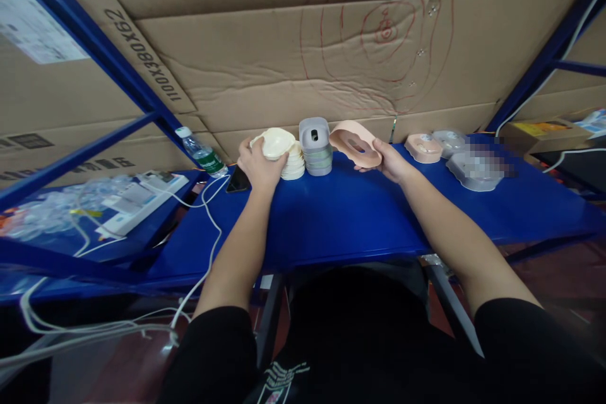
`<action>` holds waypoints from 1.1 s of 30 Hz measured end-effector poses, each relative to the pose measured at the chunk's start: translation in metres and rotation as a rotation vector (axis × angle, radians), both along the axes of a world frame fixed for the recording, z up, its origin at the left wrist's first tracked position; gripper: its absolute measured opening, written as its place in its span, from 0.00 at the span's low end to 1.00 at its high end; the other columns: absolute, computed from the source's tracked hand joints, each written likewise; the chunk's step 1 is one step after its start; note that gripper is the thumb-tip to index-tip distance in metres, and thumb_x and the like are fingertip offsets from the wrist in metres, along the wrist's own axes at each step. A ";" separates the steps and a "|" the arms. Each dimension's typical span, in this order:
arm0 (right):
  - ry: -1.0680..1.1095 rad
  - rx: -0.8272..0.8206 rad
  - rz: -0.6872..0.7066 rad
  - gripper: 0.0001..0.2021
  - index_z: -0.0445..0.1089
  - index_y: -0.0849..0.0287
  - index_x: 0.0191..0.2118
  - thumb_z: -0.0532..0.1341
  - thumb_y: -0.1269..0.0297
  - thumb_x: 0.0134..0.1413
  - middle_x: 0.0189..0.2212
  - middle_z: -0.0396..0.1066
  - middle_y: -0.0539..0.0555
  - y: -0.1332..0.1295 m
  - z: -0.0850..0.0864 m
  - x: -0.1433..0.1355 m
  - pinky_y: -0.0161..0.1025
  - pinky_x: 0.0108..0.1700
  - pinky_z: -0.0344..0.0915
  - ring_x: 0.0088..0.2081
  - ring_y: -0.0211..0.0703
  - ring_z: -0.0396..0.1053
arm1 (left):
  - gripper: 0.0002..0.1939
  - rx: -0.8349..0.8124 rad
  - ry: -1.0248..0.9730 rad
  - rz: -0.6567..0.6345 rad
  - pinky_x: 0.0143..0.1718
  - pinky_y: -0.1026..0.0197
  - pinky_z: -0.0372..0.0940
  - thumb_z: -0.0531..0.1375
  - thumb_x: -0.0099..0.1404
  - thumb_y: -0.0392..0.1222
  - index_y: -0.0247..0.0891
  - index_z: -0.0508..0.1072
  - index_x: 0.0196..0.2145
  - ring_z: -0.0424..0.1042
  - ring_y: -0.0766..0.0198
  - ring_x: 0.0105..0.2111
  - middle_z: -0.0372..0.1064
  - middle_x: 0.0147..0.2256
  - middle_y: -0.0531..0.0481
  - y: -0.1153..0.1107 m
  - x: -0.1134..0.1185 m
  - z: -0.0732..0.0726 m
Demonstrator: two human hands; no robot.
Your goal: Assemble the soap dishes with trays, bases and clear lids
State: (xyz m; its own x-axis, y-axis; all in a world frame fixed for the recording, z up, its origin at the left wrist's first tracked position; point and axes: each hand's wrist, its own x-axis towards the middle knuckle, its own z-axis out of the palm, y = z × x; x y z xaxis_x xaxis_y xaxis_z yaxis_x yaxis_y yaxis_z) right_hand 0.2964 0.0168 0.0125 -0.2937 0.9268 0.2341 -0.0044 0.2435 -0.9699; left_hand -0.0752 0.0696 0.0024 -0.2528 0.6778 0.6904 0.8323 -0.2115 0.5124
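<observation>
My left hand [262,164] curls round a cream-coloured shallow plastic piece [277,141] at the top of a stack of like pieces [293,164]; whether it is lifted clear of the stack I cannot tell. In my right hand [386,161] is a peach-coloured plastic shell [356,142], tilted, with a wavy rim and an oval opening in its base. The fingers grip it by its right side, above the blue table [341,221]. Between the two hands stands a stack of grey plastic shells [316,145], the top one showing a dark slot.
On the right lie a peach shell [423,148] and clear-grey shells [476,170], partly blurred. A water bottle [202,153] and a dark phone [238,180] sit at left, near a white cable [213,218]. Cardboard [265,63] walls the back; blue posts [142,91] frame the sides.
</observation>
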 end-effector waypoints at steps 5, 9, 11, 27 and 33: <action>0.043 -0.035 -0.006 0.48 0.80 0.56 0.62 0.65 0.18 0.53 0.50 0.86 0.65 0.010 -0.006 0.002 0.48 0.42 0.85 0.44 0.58 0.87 | 0.51 -0.058 0.008 0.051 0.74 0.24 0.50 0.82 0.52 0.59 0.40 0.71 0.67 0.61 0.23 0.70 0.66 0.64 0.29 -0.006 0.008 -0.001; 0.088 -0.039 0.018 0.47 0.80 0.54 0.62 0.69 0.20 0.51 0.52 0.87 0.63 0.013 -0.009 0.002 0.46 0.40 0.84 0.42 0.56 0.87 | 0.45 -0.066 0.072 0.029 0.76 0.22 0.43 0.78 0.58 0.65 0.38 0.74 0.63 0.58 0.23 0.72 0.65 0.65 0.27 -0.006 0.009 -0.004; 0.104 -0.027 0.023 0.46 0.80 0.53 0.63 0.69 0.20 0.51 0.52 0.87 0.62 0.013 -0.009 0.001 0.46 0.38 0.84 0.41 0.56 0.87 | 0.40 -0.067 0.136 0.006 0.78 0.23 0.38 0.73 0.63 0.66 0.39 0.74 0.63 0.58 0.26 0.73 0.66 0.66 0.27 -0.006 0.009 -0.006; 0.096 0.024 0.028 0.44 0.78 0.49 0.67 0.63 0.21 0.60 0.58 0.85 0.61 0.008 -0.007 0.002 0.45 0.37 0.84 0.41 0.52 0.87 | 0.22 -0.003 0.317 -0.189 0.77 0.27 0.41 0.57 0.75 0.50 0.42 0.77 0.60 0.69 0.36 0.65 0.76 0.61 0.34 0.004 0.005 -0.018; 0.157 -0.059 0.017 0.46 0.77 0.52 0.66 0.56 0.18 0.63 0.50 0.87 0.61 0.008 -0.006 0.000 0.45 0.39 0.85 0.39 0.51 0.86 | 0.27 0.120 0.255 -0.232 0.75 0.28 0.45 0.58 0.75 0.59 0.41 0.75 0.62 0.68 0.35 0.68 0.73 0.66 0.31 0.004 0.006 -0.018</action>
